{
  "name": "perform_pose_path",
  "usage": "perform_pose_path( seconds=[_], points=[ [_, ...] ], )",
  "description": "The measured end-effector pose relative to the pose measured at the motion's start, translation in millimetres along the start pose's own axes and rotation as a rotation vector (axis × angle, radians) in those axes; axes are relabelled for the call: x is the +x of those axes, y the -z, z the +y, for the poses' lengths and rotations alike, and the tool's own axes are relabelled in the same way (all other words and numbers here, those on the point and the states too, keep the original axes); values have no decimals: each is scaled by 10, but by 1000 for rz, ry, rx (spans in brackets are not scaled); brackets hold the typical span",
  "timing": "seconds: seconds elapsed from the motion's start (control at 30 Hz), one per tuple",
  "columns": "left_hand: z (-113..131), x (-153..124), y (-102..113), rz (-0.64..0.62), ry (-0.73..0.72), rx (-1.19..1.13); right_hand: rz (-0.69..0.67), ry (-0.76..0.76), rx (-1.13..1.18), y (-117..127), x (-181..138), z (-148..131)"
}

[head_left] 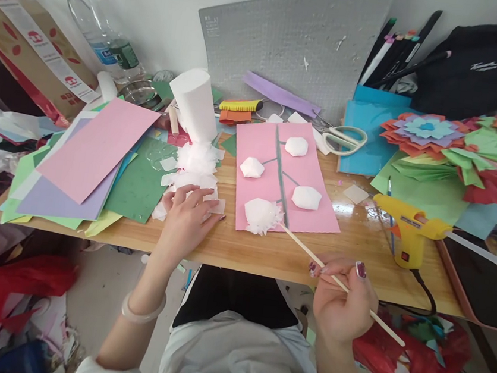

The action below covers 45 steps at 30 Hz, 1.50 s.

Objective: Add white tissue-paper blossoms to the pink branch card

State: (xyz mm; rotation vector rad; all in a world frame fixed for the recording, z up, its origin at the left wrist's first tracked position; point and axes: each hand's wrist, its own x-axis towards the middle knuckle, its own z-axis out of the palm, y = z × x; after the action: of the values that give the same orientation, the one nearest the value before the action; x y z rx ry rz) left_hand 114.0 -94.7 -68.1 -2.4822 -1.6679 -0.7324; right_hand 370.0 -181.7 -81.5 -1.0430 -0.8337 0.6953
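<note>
My right hand (346, 293) is closed around a thin wooden stick (312, 255). The stick's far tip meets the edge of a ruffled white paper puff (263, 216) at the lower left of a pink sheet (247, 201). A dark stem with side branches (281, 169) is drawn on that sheet, and several smoother white puffs (306, 197) sit on it. My left hand (188, 218) lies with fingers spread on a pile of small white paper squares (195, 162); whether it pinches one is hard to see. Behind the pile stands a white paper roll (195, 102).
Coloured paper sheets (94, 157) are stacked at left. A yellow glue gun (412, 229) stands at right beside a phone (481, 267). Scissors (346, 141), a yellow cutter (240, 105) and paper flowers (429, 135) lie farther back. A grey cutting mat (287, 41) leans on the wall.
</note>
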Motion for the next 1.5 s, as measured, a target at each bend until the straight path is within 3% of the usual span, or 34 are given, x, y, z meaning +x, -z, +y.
perform_pose_path(
  seconds=[0.17, 0.27, 0.37, 0.6, 0.73, 0.87, 1.1, 1.23, 1.5],
  points=[
    [32, 36, 3, 80, 47, -69, -23, 9, 4, 20, -21, -51],
    [90, 16, 78, 143, 193, -360, -46, -5, 9, 12, -42, -100],
    [125, 19, 137, 118, 379, -689, -103, -25, -12, -25, -74, -128],
    [-56, 58, 56, 42, 617, -683, -291, -66, -203, -119, -114, -73],
    [-156, 51, 77, 62, 632, -712, -324, -59, -221, -118, -130, -81],
    [-137, 71, 172, 40, 650, -1001, -335, -57, -246, -130, -139, -126],
    [92, 89, 244, -68, 793, -1506, -386, -126, -202, -206, -172, -141],
    [288, 58, 248, -232, 832, -1685, -389, -182, -156, -218, -201, -122],
    [446, 28, 183, -290, 715, -1549, -341, -259, -26, -163, -211, -107]
  ],
)
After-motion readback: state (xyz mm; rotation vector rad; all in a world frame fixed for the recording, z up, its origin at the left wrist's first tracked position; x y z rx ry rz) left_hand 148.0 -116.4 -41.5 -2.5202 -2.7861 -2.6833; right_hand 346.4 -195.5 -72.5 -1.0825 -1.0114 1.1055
